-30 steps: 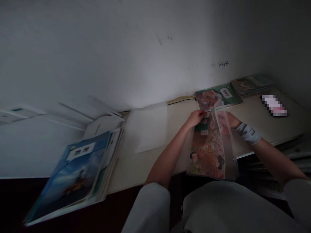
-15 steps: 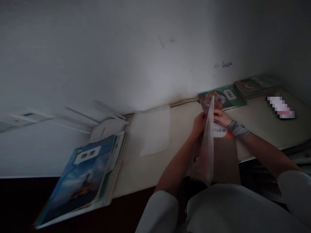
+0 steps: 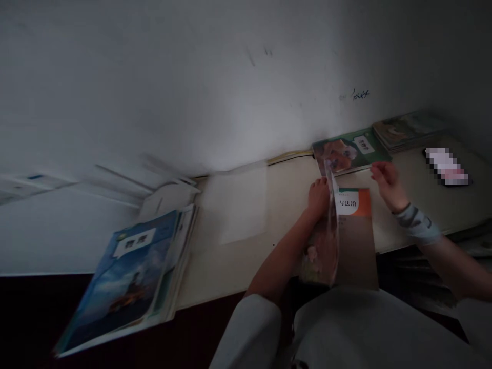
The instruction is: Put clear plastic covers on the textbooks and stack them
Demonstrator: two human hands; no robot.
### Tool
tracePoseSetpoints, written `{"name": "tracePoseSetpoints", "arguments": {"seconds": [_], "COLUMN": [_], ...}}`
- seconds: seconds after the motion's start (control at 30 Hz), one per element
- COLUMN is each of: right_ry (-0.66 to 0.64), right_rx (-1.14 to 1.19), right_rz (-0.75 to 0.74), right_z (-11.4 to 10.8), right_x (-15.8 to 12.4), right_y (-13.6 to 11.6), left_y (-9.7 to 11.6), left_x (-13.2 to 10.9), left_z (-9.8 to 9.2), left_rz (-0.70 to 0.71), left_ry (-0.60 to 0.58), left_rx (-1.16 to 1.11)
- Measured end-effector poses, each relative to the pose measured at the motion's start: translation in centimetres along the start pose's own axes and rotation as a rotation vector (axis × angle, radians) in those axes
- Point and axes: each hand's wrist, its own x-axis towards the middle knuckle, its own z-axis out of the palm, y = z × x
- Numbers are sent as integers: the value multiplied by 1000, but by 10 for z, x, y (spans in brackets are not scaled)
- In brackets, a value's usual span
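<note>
My left hand grips the top edge of a book's front cover, wrapped in clear plastic, and holds it upright on edge. Beside it lies the book's title page, white and orange with printed characters, on a brown page. My right hand hovers a little above the desk to the right of the book, fingers loosely curled and holding nothing. A striped band sits on that wrist. Just beyond both hands a green-covered book lies flat against the wall.
A pale desk runs along a white wall. A sheet of clear plastic lies left of the hands. A stack of books with a blue cover on top overhangs the desk's left front edge. More books are piled far right.
My right hand has let go of the book and lifted away to the right. My left hand keeps the cover standing, and more of the title page shows.
</note>
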Motion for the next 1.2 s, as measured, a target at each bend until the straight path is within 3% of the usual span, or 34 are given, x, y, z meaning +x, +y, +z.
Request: {"name": "tracePoseSetpoints", "arguments": {"seconds": [0.1, 0.2, 0.27, 0.33, 0.4, 0.53, 0.6, 0.7, 0.83, 0.93, 1.0, 1.07, 1.13, 1.2], "right_ry": [-86, -355, -594, -786, -861, -868, -859, -716, -399, -294, -334, -465, -556, -552], "right_rx": [-275, -557, -708, -836, -923, -972, -1013, -1057, -846, -521, -350, -219, -191, -305], "right_rz": [-378, -580, -651, -683, -674, -648, -638, -556, -334, -105, 74, 200, 230, 180], "right_z": [-22, -15, -5, -1, -5, -24, -30, -32, -29, -20, -12, -5, -2, -3], "right_x": [-18, -28, -31, -36, -44, -70, -85, -97, -76, -38, -13, 4, 12, 13], "right_y": [-62, -106, -106, -89, -67, -44, -39, -24, 11, 27, 29, 28, 27, 29], "left_y": [15, 32, 37, 36, 28, 0, -12, -26, -36, -39, -37, -32, -24, -17], "left_x": [0, -3, -5, -5, -4, -3, -5, -11, -24, -29, -28, -24, -17, -10], "left_z": [3, 15, 24, 28, 22, -5, -15, -19, -15, -14, -14, -13, -10, -6], "left_rz": [59, 193, 221, 226, 237, 124, 60, 26, 17, 30, 31, 32, 22, 12], "left_ry": [61, 50, -10, -65, -61, 47, 35, -12, -63, -50, -51, -67, -95, -118], "left_rx": [59, 119, 150, 163, 148, 132, 179, 193, 54, -121, -212, -230, -176, -106]}}
